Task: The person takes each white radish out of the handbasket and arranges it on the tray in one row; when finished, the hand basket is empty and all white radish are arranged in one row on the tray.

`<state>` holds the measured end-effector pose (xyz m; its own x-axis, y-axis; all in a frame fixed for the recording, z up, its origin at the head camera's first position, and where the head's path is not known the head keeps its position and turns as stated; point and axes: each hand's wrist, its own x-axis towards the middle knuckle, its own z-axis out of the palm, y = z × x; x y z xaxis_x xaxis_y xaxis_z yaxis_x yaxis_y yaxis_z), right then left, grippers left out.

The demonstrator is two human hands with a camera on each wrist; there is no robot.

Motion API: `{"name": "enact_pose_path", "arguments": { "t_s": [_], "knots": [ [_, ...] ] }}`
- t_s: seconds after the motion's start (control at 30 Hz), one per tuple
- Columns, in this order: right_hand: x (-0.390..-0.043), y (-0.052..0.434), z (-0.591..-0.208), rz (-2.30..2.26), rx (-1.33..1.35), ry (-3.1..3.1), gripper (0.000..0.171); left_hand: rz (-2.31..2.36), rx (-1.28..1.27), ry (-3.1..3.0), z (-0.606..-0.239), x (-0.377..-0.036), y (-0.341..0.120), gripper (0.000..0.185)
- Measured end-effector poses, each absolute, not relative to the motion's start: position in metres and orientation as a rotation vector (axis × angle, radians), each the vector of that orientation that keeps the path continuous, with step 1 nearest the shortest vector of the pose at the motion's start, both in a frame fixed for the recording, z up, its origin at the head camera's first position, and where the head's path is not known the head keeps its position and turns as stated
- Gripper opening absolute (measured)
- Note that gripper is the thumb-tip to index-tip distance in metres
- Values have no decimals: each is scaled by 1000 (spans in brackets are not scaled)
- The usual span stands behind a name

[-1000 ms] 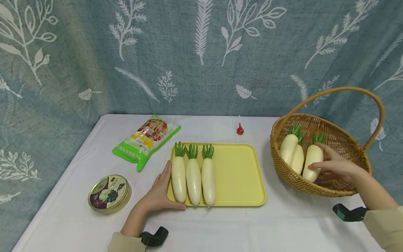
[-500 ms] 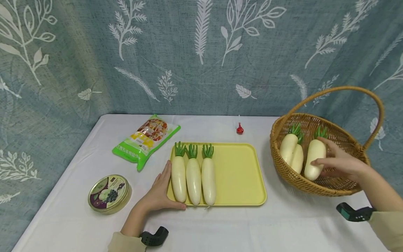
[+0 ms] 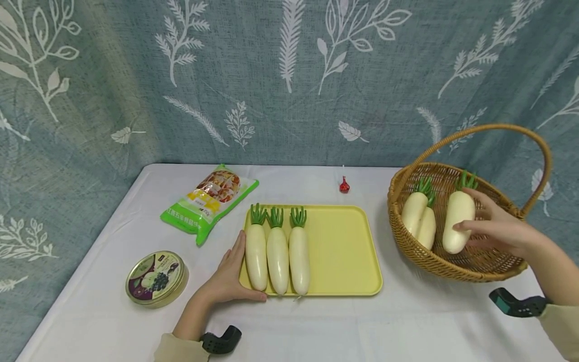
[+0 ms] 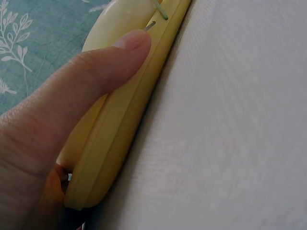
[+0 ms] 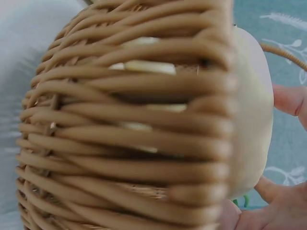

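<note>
My right hand (image 3: 506,226) holds a white radish (image 3: 459,221) with green leaf stubs, thumb on its near side and fingers round the far side. This radish is tilted inside the wicker basket (image 3: 488,274); in the right wrist view its pale end (image 5: 254,110) shows past the basket's woven wall (image 5: 134,115). Two more radishes (image 3: 413,211) lie at the basket's left. My left hand (image 3: 230,276) rests against the near left corner of a yellow tray (image 3: 344,251), fingers straight along its side and thumb (image 4: 110,67) on its front rim. Three radishes (image 3: 279,259) lie side by side on the tray.
A green and white food packet (image 3: 210,198) lies behind the left hand, and a round tin (image 3: 157,277) stands to its left. Behind the tray is a small red ornament (image 3: 345,186). The basket's tall handle (image 3: 497,127) arches over its opening. A patterned curtain (image 3: 271,125) hangs behind the table.
The right hand has lifted the radish slightly and shifted it to the right and back, away from the two beside it. The left hand and the tray have stayed in place.
</note>
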<state>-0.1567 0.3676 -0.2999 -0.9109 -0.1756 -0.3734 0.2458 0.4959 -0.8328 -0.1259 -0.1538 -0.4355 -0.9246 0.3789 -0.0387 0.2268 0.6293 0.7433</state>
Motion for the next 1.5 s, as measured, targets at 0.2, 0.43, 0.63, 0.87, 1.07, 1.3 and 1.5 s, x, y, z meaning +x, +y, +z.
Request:
{"name": "enact_pose_path", "arguments": {
  "t_s": [0.2, 0.43, 0.63, 0.87, 1.07, 1.3, 1.5],
  "knots": [
    [-153, 362, -294, -1425, 22, 2334, 98, 1172, 494, 2664, -436, -126, -154, 142],
    [-144, 352, -287, -1442, -42, 2353, 96, 1169, 489, 2666, -435, -126, -154, 142],
    [-133, 343, -284, -1448, -105, 2362, 95, 1167, 487, 2667, -436, -126, -153, 142],
    [-122, 334, -282, -1434, -158, 2390, 96, 1175, 489, 2663, -438, -126, -153, 142],
    [-115, 326, -282, -1431, -199, 2396, 96, 1183, 490, 2665, -439, -126, -153, 142],
    [-106, 318, -283, -1530, -290, 2324, 95, 1182, 483, 2669, -438, -126, -154, 142],
    [-100, 309, -283, -1556, -340, 2296, 94, 1187, 495, 2670, -439, -126, -153, 142]
  ]
}}
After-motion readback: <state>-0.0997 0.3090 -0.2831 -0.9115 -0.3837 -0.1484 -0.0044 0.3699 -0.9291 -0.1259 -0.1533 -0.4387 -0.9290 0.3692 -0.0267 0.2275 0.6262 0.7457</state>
